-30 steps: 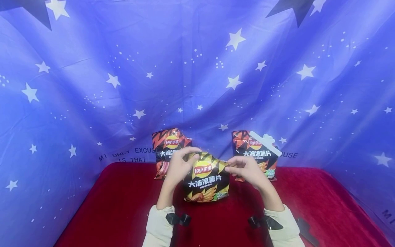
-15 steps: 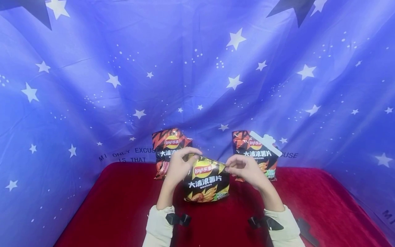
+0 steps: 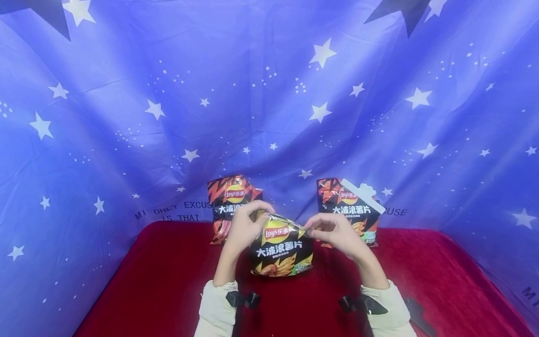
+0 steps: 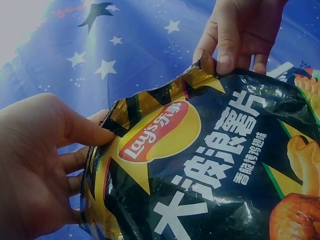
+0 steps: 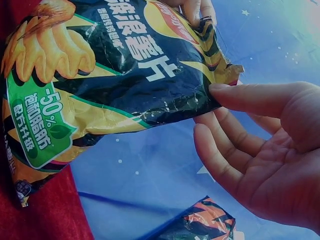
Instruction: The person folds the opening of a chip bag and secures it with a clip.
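Thumbs in front and fingers behind, our left hand (image 3: 244, 228) and right hand (image 3: 337, 231) pinched the top edge of the yellow-and-black chip bag (image 3: 281, 252), lower middle of the head view. Uneven pulling, we judged, could tear the thin film or tip the bag onto the red cloth (image 3: 168, 281).

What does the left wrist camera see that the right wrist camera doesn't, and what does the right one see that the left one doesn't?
Only the left wrist view shows the whole Lay's logo and a dark star on the blue cloth. Only the right wrist view shows this chip bag's green label and some red tabletop. Both show the left hand and right hand holding the bag.
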The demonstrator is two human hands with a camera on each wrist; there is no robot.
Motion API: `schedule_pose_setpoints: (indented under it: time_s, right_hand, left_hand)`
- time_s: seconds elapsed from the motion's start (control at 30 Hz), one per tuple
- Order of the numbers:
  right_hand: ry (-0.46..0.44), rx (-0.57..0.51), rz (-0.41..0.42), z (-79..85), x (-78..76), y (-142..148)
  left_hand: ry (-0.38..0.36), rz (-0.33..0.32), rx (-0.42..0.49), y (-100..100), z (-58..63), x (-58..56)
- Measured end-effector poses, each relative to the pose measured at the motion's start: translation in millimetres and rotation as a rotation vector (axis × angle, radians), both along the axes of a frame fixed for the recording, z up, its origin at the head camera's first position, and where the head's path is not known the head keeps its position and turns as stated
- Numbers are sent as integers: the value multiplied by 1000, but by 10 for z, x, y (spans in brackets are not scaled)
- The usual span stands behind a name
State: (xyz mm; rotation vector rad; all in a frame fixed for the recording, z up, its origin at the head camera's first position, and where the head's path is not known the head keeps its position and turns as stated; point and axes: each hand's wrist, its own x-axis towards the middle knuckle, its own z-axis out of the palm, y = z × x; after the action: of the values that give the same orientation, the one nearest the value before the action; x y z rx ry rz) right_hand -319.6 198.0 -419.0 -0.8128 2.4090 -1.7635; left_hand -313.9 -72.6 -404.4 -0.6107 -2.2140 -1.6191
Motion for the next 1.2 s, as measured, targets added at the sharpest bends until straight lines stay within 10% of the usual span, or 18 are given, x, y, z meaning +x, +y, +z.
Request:
schedule_pose_setpoints:
  time_s: [1.2]
  right_hand:
    - [-37,82,-41,24,30,-12]
  left_hand:
    - [-34,-5,4,-2,-10,-16]
